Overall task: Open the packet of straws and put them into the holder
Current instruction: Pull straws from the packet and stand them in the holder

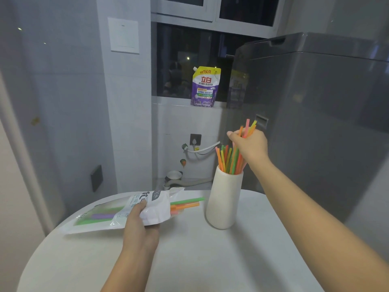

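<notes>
Head view: the right hand (250, 145) grips a bunch of coloured straws (246, 127) above the white holder (224, 199), which stands on the round table (210, 260) with other straws upright in it. The left hand (140, 226) holds the opened packet (126, 211) flat on the table, fingers curled round it, a few straws protruding from its open end toward the holder.

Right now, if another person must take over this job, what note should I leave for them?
Left hand grips the opened packet lying on the table; a few straws poke out of its torn end.
Right hand grips a bunch of straws over the white holder.
Done: packet open, many straws standing in the holder.
Left: lower this bunch in, then move the remaining straws from the packet.
</notes>
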A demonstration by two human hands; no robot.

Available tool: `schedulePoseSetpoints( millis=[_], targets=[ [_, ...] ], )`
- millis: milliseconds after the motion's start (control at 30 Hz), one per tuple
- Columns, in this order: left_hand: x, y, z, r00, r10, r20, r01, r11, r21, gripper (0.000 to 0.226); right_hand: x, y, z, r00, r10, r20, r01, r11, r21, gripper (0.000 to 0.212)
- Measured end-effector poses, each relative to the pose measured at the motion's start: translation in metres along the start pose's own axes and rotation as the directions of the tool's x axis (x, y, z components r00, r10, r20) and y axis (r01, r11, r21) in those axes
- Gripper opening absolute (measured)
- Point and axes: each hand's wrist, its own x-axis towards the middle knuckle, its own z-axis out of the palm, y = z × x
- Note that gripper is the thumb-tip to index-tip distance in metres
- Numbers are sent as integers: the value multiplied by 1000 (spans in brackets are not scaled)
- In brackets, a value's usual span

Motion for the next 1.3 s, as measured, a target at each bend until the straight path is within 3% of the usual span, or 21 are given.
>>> schedulePoseSetpoints(
  millis=[133, 300, 367, 467, 600, 667, 800, 900, 1033, 1200, 1300],
  targets=[
    [0, 0, 1, 1000, -3, -11, 3, 1000, 7, 14, -3, 5, 0, 998, -28, -55, 30, 999, 45, 17],
    [-2, 1, 3, 1000, -11, -20, 11, 1000, -5, 41, -11, 9, 1, 976, -200, -88, 207, 976, 66, 30],
    [-1, 2, 2, 1000, -11, -18, 12, 1000, 5, 37, -15, 12, 3, 955, -288, -65, 288, 958, -10, 39],
    [-1, 3, 0, 1000, -23, -7, 23, 1000, 18, 28, -20, 19, 7, 932, -360, -37, 350, 923, -162, 37],
    [1, 3, -1, 1000, -23, -12, 23, 999, 28, 12, -20, 36, 11, 963, -260, 69, 260, 835, -485, 39],
    [3, 2, -1, 1000, -14, -10, 14, 1000, 18, 11, -22, 42, 12, 976, -206, 71, 216, 877, -428, 37],
    [3, 1, 0, 1000, -5, 3, 5, 1000, -8, 32, -28, 38, 11, 949, -316, -10, 307, 929, -206, 39],
    [3, 2, 0, 1000, -7, 7, 7, 1000, -1, 33, -32, 34, 10, 887, -447, 112, 460, 841, -286, 47],
    [3, 2, -1, 1000, -7, 10, 7, 1000, 23, 18, -34, 42, 14, 833, -459, 309, 552, 646, -527, 45],
    [3, 2, 1, 1000, -22, 2, 22, 999, 43, 12, -35, 41, 14, 851, -469, 237, 511, 637, -577, 49],
    [2, 2, 1, 1000, -16, -4, 16, 999, 43, 26, -36, 42, 13, 857, -440, 270, 508, 625, -593, 45]
  ],
)
